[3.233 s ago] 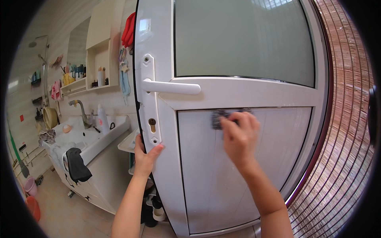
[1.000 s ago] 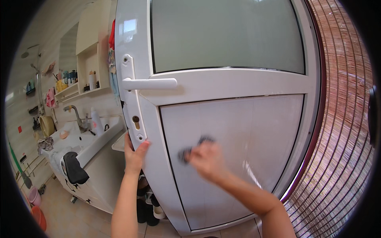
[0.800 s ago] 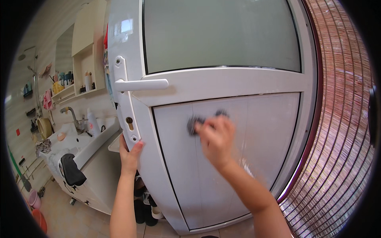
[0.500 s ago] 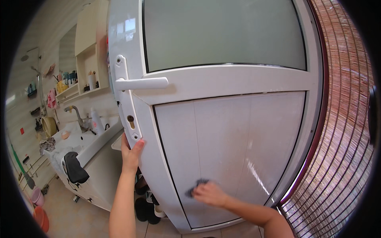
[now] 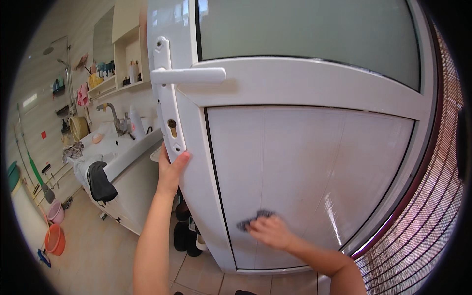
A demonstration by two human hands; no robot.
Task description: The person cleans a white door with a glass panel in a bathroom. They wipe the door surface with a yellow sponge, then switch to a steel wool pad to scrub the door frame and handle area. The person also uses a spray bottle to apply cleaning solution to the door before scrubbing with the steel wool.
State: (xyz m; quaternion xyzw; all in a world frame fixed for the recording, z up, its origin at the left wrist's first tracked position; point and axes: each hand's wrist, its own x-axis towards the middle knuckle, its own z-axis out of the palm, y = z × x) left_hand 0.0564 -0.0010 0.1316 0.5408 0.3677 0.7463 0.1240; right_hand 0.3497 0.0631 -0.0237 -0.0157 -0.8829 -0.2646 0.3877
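Observation:
A white door point(image 5: 314, 142) with a frosted glass pane point(image 5: 309, 34) above and a plain lower panel fills the middle and right. My left hand point(image 5: 172, 169) grips the door's free edge just under the lock plate point(image 5: 172, 110), its thumb on the front face and its fingers behind the edge. Above that hand juts the white lever handle point(image 5: 191, 75). My right hand point(image 5: 270, 232) is closed on a crumpled dark grey cloth point(image 5: 250, 221) and presses it against the lower left part of the panel. Part of the cloth is hidden under the fingers.
Left of the door is a white sink cabinet point(image 5: 130, 191) with a faucet point(image 5: 114, 117) and a dark cloth point(image 5: 101, 182) over its rim. Dark shoes point(image 5: 186, 238) sit behind the door. An orange bucket point(image 5: 55, 240) stands far left; a bamboo blind point(image 5: 418, 236) hangs at right.
The view has turned left and tilted, so more floor and the orange bucket show. My right hand and the cloth sit slightly higher on the panel; my left hand keeps its hold.

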